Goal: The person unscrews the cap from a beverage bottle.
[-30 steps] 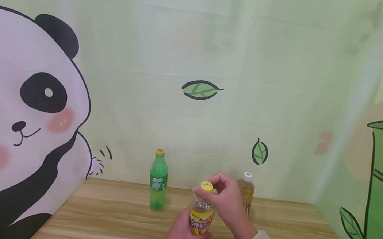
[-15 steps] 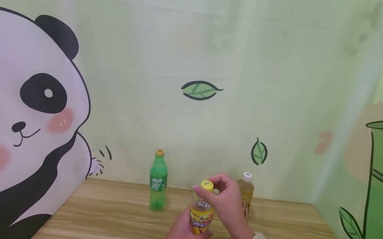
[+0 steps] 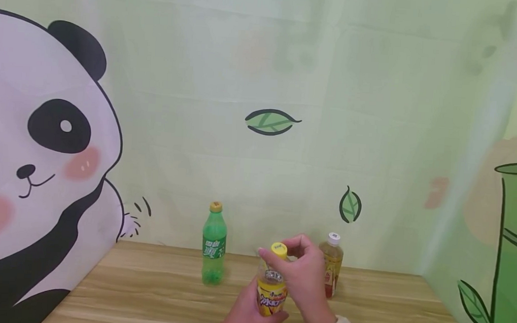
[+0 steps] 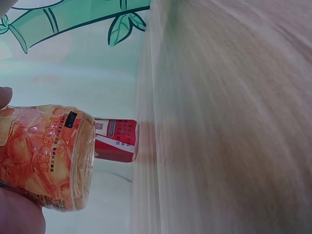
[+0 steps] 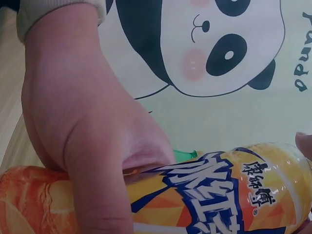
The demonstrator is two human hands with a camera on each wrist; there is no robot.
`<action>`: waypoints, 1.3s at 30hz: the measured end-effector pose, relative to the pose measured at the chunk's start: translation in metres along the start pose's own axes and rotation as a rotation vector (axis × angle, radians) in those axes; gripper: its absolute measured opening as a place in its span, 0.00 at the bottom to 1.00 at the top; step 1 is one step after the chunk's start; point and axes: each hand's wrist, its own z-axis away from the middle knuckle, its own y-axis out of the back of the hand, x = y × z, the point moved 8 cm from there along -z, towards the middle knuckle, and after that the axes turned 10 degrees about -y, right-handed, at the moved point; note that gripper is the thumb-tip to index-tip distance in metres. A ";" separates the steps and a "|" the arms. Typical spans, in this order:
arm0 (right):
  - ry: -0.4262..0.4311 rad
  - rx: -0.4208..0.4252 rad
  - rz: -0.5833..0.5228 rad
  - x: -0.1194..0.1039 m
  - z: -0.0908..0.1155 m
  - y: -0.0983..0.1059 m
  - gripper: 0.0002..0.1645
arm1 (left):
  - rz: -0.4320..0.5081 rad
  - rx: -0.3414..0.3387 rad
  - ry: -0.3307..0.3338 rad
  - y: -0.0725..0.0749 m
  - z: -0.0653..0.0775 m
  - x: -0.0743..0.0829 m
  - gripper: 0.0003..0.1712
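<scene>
A bottle of iced tea [image 3: 272, 298] with a yellow-orange label is held off the table, nearly upright, in the head view. My left hand [image 3: 249, 311] grips its lower body; the right wrist view shows that left hand [image 5: 102, 126] wrapped around the label. My right hand [image 3: 307, 273] is at the top, thumb and forefinger curled round the yellow cap [image 3: 279, 249]. Whether the cap is loose cannot be seen. In the left wrist view, the bottle's orange base [image 4: 53, 156] hangs apart from the tabletop.
A green soda bottle [image 3: 214, 247] with a yellow cap stands at the back left of the wooden table [image 3: 153, 283]. Behind my right hand stands a brown drink bottle [image 3: 333, 265] with a white cap. A panda-printed backdrop [image 3: 266, 181] encloses the table's back and sides.
My right hand has turned slightly at the cap, its wrist shifting left and its thumb tip rising a little. The bottle stays in my left hand; the other bottles have not moved.
</scene>
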 end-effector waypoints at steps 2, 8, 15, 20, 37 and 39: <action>-0.009 0.000 -0.010 0.000 0.000 0.000 0.29 | 0.013 -0.003 -0.001 0.000 0.000 0.000 0.37; -0.051 -0.020 -0.029 0.002 -0.002 0.002 0.28 | 0.013 -0.012 0.006 0.000 0.001 0.000 0.38; -0.058 -0.064 -0.082 0.003 -0.004 0.001 0.25 | 0.012 -0.018 0.019 0.002 0.001 0.000 0.38; -0.047 -0.121 -0.120 0.001 -0.005 0.000 0.23 | 0.036 -0.033 0.027 0.001 0.000 0.000 0.38; 0.012 -0.502 -0.105 0.001 -0.011 -0.011 0.20 | 0.080 -0.045 0.036 0.000 0.004 0.001 0.39; 0.029 -0.560 -0.099 0.001 -0.011 -0.012 0.20 | 0.094 -0.048 0.034 0.000 0.004 0.001 0.39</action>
